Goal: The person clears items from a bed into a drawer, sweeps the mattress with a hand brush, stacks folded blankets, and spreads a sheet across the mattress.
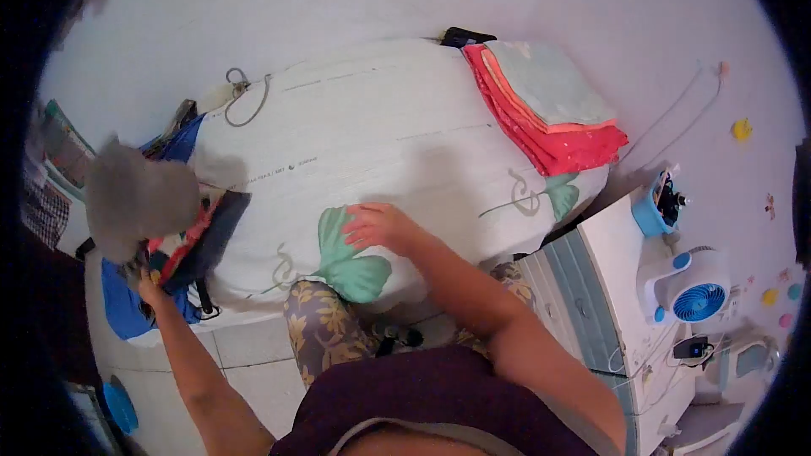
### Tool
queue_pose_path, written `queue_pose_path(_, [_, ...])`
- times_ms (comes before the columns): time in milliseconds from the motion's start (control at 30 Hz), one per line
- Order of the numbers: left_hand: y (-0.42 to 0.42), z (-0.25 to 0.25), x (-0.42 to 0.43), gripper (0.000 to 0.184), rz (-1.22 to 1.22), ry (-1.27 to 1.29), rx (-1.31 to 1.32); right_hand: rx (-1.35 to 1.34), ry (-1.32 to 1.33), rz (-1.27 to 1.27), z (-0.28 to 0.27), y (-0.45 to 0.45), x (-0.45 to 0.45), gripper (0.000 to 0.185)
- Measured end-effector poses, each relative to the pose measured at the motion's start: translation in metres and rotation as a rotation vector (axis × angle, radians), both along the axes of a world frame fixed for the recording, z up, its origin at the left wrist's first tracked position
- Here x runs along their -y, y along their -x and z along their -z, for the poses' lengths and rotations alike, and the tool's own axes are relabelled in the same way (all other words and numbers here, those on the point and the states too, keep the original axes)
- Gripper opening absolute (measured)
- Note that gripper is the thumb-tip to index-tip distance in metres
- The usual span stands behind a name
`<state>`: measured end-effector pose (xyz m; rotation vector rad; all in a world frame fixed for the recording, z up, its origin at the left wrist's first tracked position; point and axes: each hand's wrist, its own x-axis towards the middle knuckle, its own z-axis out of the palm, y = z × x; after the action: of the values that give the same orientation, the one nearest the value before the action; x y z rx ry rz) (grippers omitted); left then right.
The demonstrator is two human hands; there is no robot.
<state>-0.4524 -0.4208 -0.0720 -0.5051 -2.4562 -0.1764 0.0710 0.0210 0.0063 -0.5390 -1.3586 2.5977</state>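
My right hand (376, 226) lies spread on the white bed sheet (355, 135), over a green leaf print (355, 277). At the left, my left hand (150, 289) has its fingers closed at the lower edge of a fluffy grey item (139, 194), beside a red, white and green patterned cloth (173, 257). The grey item looks blurred and hangs over the bed's left end. Dark cloth (221, 232) and blue cloth (122, 300) lie around and under it.
Folded pink, orange and pale green bedding (549, 89) is stacked at the bed's far right. A white drawer cabinet (604, 262) stands right, with a blue basket (652, 213) and white fan (688, 285). A grey cord (253, 114) lies near the wall.
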Motion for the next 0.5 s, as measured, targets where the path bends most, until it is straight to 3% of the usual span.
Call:
queue_pose_path(33, [-0.016, 0.002, -0.003, 0.029, -0.122, 0.028, 0.142, -0.025, -0.011, 0.059, 0.005, -0.017, -0.009, 0.044])
queue_pose_path(133, [0.004, 0.016, 0.005, 0.03, -0.005, -0.472, 0.376, 0.112, -0.219, 0.392, 0.034, -0.063, -0.041, 0.041])
queue_pose_path(167, [0.015, 0.016, 0.003, 0.033, 0.127, -1.014, 0.61, 0.14, -0.251, 0.455, 0.048, -0.074, -0.047, 0.039])
queue_pose_path(200, [0.006, -0.001, -0.005, 0.035, 0.107, -1.14, 0.677, 0.168, -0.285, 0.519, 0.059, -0.085, -0.053, 0.037])
queue_pose_path(233, [-0.005, -0.017, -0.013, 0.038, 0.001, -0.983, 0.565, 0.189, -0.323, 0.587, 0.069, -0.093, -0.059, 0.035])
queue_pose_path(267, [-0.032, -0.038, -0.03, 0.041, -0.202, -0.667, 0.336, 0.166, -0.249, 0.614, 0.073, -0.101, -0.061, 0.034])
queue_pose_path(300, [-0.108, -0.079, -0.075, 0.044, -0.427, -0.47, 0.112, 0.135, -0.175, 0.643, 0.077, -0.107, -0.059, 0.033])
queue_pose_path(333, [-0.171, -0.115, -0.111, 0.047, -0.471, -0.45, -0.05, 0.103, -0.099, 0.666, 0.081, -0.112, -0.059, 0.032])
queue_pose_path(367, [-0.221, -0.143, -0.142, 0.051, -0.409, -0.486, -0.151, 0.087, -0.08, 0.652, 0.079, -0.117, -0.059, 0.032])
queue_pose_path(467, [-0.193, -0.112, -0.203, 0.054, 0.402, -0.594, -0.141, 0.07, -0.054, 0.615, 0.059, -0.134, -0.057, 0.03])
queue_pose_path(500, [-0.23, -0.118, -0.247, 0.055, 0.538, -0.606, -0.047, 0.078, -0.068, 0.617, 0.054, -0.138, -0.058, 0.029])
